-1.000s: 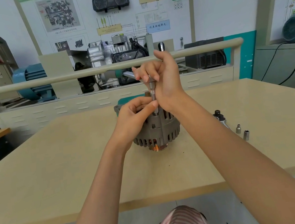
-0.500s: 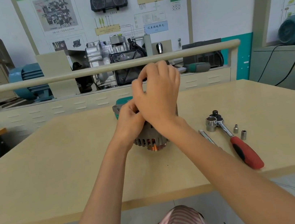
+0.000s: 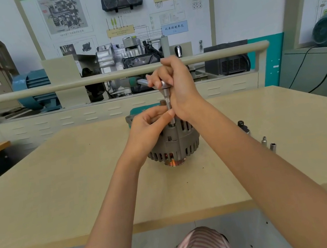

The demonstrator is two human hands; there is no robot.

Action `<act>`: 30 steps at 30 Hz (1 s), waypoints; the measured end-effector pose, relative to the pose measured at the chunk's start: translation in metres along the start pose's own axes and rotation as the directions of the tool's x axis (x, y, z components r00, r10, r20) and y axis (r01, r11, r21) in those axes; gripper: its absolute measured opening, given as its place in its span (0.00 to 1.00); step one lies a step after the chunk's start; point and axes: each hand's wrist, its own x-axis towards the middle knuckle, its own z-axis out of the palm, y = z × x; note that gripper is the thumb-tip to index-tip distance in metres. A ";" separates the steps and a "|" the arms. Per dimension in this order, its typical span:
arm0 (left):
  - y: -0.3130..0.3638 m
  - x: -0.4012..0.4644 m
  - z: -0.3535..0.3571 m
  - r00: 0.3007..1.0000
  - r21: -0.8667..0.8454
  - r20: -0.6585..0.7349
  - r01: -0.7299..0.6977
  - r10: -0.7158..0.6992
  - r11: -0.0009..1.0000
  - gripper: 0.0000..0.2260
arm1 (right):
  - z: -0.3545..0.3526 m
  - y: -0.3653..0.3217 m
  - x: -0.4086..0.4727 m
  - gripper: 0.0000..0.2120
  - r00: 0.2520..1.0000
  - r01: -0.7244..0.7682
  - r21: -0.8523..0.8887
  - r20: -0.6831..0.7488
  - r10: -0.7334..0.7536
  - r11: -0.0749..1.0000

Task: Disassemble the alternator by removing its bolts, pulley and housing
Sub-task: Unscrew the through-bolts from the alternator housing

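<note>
A grey alternator (image 3: 174,143) stands on a pale wooden table (image 3: 62,190), pulley end down, so its copper-coloured pulley (image 3: 174,162) rests against the tabletop and its housing bolts run vertically. It sits straight ahead of the person, between the two forearms.

The right hand (image 3: 176,88) is raised above the alternator, its fingers wrapped round the head of a ratchet wrench (image 3: 152,83); the handle points away to the left, roughly level. From the head a slim extension bar (image 3: 169,110) drops straight down to the top rim of the housing, apparently seated on a bolt (the bolt itself is hidden under the socket).

The left hand (image 3: 150,123) is lower and nearer the housing, thumb and fingertips pinching the bar's lower part to steady it.

The key relation: the bar's long axis is upright, in line with the bolt, and the handle sweeps in a level arc around it. The next turn likely depends on keeping that line true.

Two small loose sockets (image 3: 268,144) stand on the table well to the right.
</note>
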 end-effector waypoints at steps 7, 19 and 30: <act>-0.001 0.001 0.002 0.999 0.034 -0.050 0.014 -0.012 0.999 0.14 | 0.005 0.019 -0.019 0.15 0.863 0.314 -0.788 0.006 -0.504 0.529; 0.001 0.001 -0.003 0.999 0.022 0.046 0.014 -0.015 1.000 0.07 | 0.006 0.006 -0.011 0.26 0.963 0.224 -0.401 -0.047 -0.264 0.888; -0.002 0.002 -0.003 1.000 0.011 0.017 0.020 -0.020 1.000 0.04 | 0.000 0.003 -0.003 0.31 0.999 0.030 0.110 0.040 -0.034 0.994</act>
